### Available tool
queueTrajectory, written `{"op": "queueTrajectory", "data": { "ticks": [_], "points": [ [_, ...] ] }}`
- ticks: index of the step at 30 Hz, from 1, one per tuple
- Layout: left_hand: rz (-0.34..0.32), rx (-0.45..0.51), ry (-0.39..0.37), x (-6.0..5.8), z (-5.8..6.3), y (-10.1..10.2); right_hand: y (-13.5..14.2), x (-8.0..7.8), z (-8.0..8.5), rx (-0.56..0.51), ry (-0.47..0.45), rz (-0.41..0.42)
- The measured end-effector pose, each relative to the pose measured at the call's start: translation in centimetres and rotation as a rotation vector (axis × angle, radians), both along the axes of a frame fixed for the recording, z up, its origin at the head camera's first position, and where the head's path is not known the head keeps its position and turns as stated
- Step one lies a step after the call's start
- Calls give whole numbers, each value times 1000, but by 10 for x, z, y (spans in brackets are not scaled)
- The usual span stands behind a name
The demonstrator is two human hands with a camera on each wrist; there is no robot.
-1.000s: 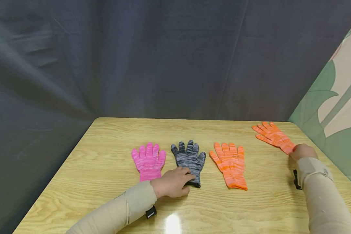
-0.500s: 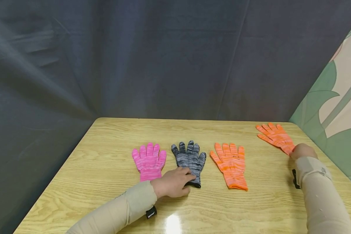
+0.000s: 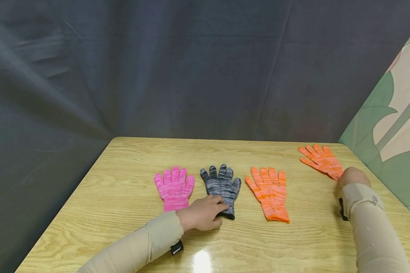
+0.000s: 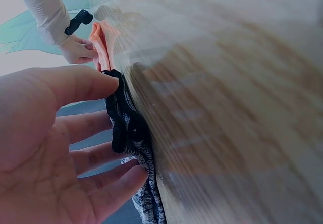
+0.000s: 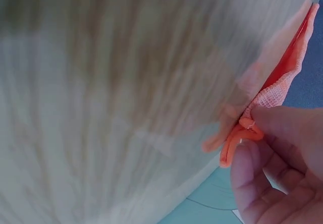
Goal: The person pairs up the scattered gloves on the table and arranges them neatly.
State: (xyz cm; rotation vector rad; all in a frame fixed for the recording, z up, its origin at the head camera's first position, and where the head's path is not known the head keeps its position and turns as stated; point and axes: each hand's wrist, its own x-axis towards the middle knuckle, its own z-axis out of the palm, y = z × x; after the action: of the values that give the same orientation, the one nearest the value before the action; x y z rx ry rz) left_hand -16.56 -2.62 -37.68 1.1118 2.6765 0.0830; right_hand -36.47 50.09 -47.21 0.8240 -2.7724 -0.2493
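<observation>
My left hand rests on the cuff end of a grey-and-black knit glove. In the left wrist view its fingers lie loosely extended over the black cuff, the thumb at the cuff's edge. At the far right, my right hand pinches the cuff of an orange knit glove. The right wrist view shows thumb and finger at that orange cuff; the glove lies along the table with its fingers pointing to the back left.
A pink glove lies left of the grey one, its cuff partly behind my left wrist. Another orange glove lies flat to the right of the grey glove. Dark cloth hangs behind the wooden table; a patterned wall borders the right.
The far-right orange glove has shifted slightly to the right and turned a little, still in my right hand's pinch. My left hand and the other gloves have stayed put.
</observation>
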Motion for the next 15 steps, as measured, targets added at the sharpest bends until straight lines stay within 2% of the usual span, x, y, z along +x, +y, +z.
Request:
{"op": "queueTrajectory", "data": {
  "ticks": [5,9,13,14,15],
  "points": [
    [0,-2,-4,1,0,0,-2,3,3,6,-44,-70],
    [3,0,-9,0,-1,0,-5,7,9,72,-67,-104],
    [4,4,-9,-1,-3,0,-16,13,21,24,-139,-144],
    [6,4,-9,-1,-3,0,-20,14,24,160,-88,-180],
    [7,3,-10,-2,-3,0,-23,14,26,352,8,-205]
  ]
}}
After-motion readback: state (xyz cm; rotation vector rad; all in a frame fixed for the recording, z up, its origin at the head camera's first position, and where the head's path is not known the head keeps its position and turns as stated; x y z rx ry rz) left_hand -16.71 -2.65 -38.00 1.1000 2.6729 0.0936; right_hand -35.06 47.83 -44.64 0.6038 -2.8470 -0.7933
